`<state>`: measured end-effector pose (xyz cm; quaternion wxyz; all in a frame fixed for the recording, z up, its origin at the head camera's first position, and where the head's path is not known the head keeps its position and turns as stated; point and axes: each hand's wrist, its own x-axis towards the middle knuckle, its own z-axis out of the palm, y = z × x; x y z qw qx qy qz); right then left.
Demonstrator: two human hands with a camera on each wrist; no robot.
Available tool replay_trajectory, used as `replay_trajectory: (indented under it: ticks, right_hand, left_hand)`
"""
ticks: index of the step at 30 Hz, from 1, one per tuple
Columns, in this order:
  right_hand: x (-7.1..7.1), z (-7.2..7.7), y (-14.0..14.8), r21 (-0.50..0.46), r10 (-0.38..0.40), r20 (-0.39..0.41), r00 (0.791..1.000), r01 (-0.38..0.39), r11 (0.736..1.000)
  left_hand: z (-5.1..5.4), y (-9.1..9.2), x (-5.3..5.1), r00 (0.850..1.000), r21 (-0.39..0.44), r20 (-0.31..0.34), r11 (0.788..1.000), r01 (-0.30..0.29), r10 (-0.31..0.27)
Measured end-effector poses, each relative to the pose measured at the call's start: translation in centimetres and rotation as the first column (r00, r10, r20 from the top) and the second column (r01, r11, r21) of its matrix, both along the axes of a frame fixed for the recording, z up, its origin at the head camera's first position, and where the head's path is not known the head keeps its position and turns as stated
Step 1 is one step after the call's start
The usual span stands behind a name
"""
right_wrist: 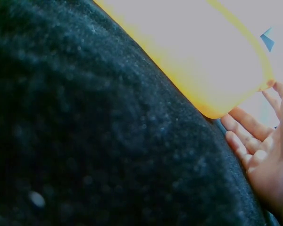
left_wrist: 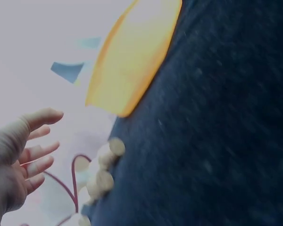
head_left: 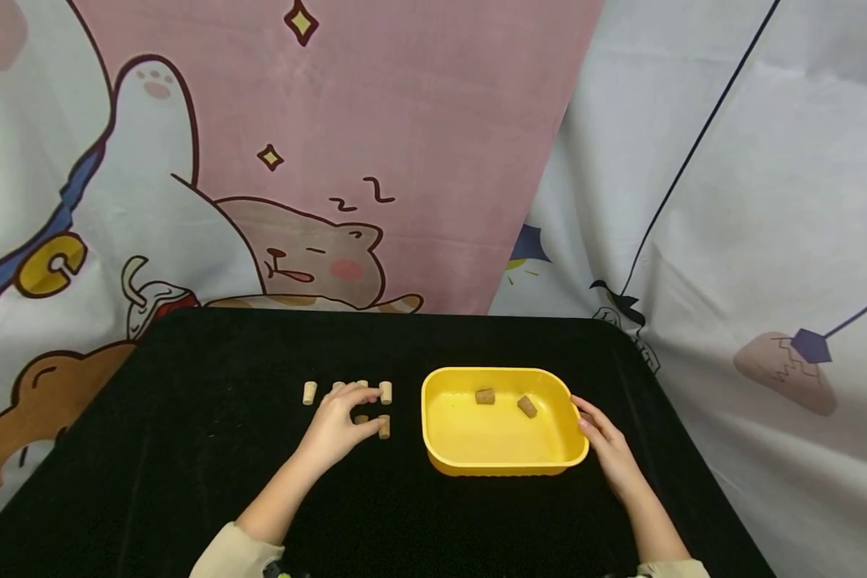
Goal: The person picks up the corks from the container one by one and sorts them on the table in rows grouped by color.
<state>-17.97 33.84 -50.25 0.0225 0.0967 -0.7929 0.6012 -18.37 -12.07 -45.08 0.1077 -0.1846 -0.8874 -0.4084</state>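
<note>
My left hand point(head_left: 335, 423) hovers over a small group of corks on the black tabletop, its thumb and fingers spread apart with a gap between them. Closest to its fingertips are an upright cork point(head_left: 386, 392) and a nearer cork point(head_left: 384, 427). Another cork point(head_left: 309, 392) stands to the left, and others are partly hidden behind the hand. In the left wrist view nothing lies between the fingers. My right hand point(head_left: 612, 451) holds the right rim of a yellow plastic tub point(head_left: 506, 468); the right wrist view shows fingers along its outer wall. Two corks point(head_left: 485, 396) lie inside.
A black cloth point(head_left: 376, 514) covers the table. Behind it hangs a pink and white curtain point(head_left: 433, 160) with cartoon animals, close to the table's back edge. The tub stands right of the loose corks, with bare cloth between them.
</note>
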Motion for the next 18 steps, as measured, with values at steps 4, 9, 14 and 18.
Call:
replay_trajectory:
  ticks: [4,9,14,18]
  right_hand:
    - [0.0,-0.1,0.0,-0.001,0.011,-0.016,1.0,-0.011,1.0]
    - [-0.1,-0.1,0.0,0.002,0.015,-0.018,1.0,-0.015,1.0]
    - [-0.1,-0.1,-0.1,0.005,-0.006,-0.001,1.0,0.006,1.0]
    - [-0.1,-0.1,-0.1,0.009,-0.015,0.003,1.0,0.015,1.0]
  left_hand:
    - [1.3,1.4,-0.4,0.999,-0.014,0.001,0.999,0.044,-0.044]
    - [2.3,3.1,-1.1,0.995,-0.036,0.01,0.995,0.098,-0.098]
    - [2.8,4.7,-2.1,0.987,-0.072,-0.002,0.985,0.158,-0.158]
    - [3.2,6.0,-2.9,0.981,-0.124,-0.002,0.974,0.19,-0.192]
